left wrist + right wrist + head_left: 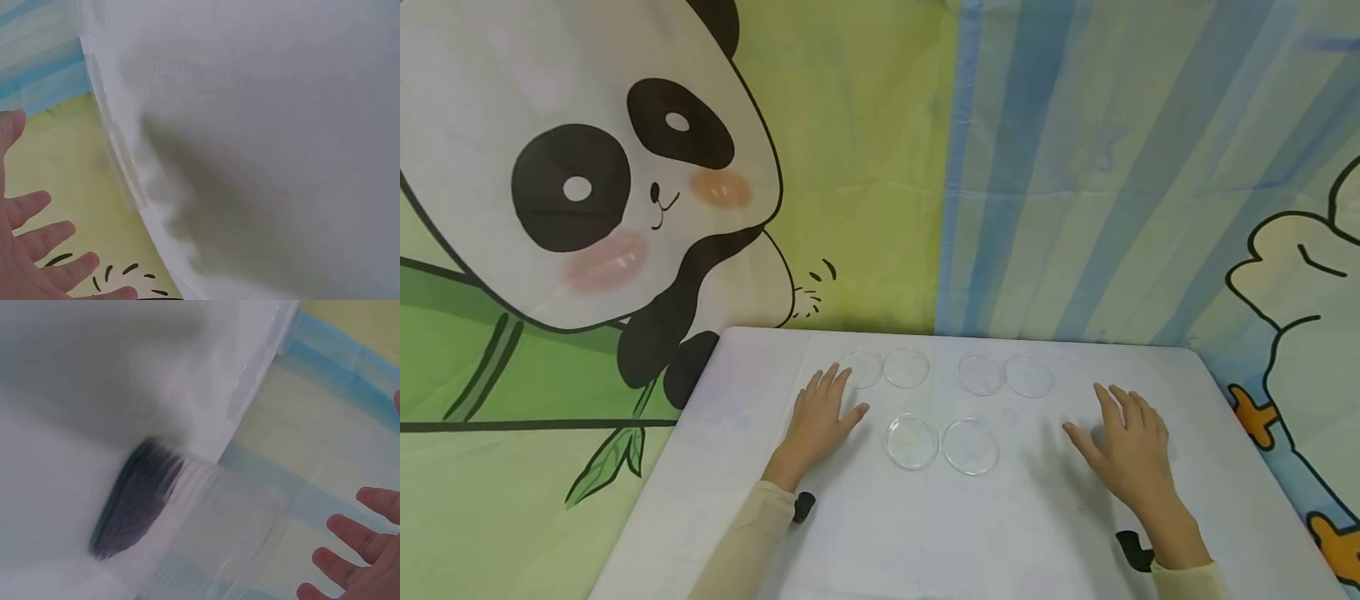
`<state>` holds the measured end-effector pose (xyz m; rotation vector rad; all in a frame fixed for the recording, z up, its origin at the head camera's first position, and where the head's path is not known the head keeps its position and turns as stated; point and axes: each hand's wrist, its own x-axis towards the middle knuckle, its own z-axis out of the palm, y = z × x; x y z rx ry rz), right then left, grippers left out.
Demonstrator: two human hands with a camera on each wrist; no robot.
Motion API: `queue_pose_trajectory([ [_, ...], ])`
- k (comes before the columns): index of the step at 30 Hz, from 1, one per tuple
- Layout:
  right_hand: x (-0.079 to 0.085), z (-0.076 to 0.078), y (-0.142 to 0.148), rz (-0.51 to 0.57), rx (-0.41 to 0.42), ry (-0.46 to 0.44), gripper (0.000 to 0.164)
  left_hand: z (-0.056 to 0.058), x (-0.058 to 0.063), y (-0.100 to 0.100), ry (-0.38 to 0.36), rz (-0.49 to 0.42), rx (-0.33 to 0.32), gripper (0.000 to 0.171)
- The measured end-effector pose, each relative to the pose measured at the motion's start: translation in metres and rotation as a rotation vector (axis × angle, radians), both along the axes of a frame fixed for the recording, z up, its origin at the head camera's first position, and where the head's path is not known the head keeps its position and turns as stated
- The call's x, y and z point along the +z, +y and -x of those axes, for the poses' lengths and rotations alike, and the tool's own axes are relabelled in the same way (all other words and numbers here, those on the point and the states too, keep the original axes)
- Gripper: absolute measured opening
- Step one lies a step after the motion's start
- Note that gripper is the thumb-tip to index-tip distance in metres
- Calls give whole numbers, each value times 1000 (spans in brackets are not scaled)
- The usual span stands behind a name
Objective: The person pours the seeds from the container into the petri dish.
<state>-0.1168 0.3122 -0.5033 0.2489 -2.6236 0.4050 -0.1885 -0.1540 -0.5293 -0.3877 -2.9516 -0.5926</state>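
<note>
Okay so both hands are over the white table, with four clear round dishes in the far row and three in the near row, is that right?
Not quite: the head view shows two near-row dishes, not three. The left hand and right hand are over the white table, with four far-row dishes.

clear discs (912, 442), see-through container (197, 515) dark at one end, white tabletop (925, 542), cream sleeves (741, 537), blue-striped cloth (1090, 167)

Glossy, see-through, plastic-looking dishes (912, 442) here, a smooth, matt tabletop (1000, 533) beneath, and creased, cloth-like backdrop (865, 192) behind!
</note>
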Motion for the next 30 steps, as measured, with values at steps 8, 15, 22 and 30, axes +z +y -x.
queue_pose_trajectory([
  [8, -9, -12, 24, 52, -107, -45, 86, 18, -6, -2, -44, -42, 2, 77],
  [15, -16, -17, 32, 107, -253, -123, 104, 36, -8, -3, -103, -31, 38, 81],
  [22, -20, -24, 40, 233, -342, -349, 121, 52, -9, -7, -214, 3, 95, 86],
  [30, -26, -27, 43, 343, -371, -417, 123, 62, -11, -11, -299, 59, 133, 89],
])
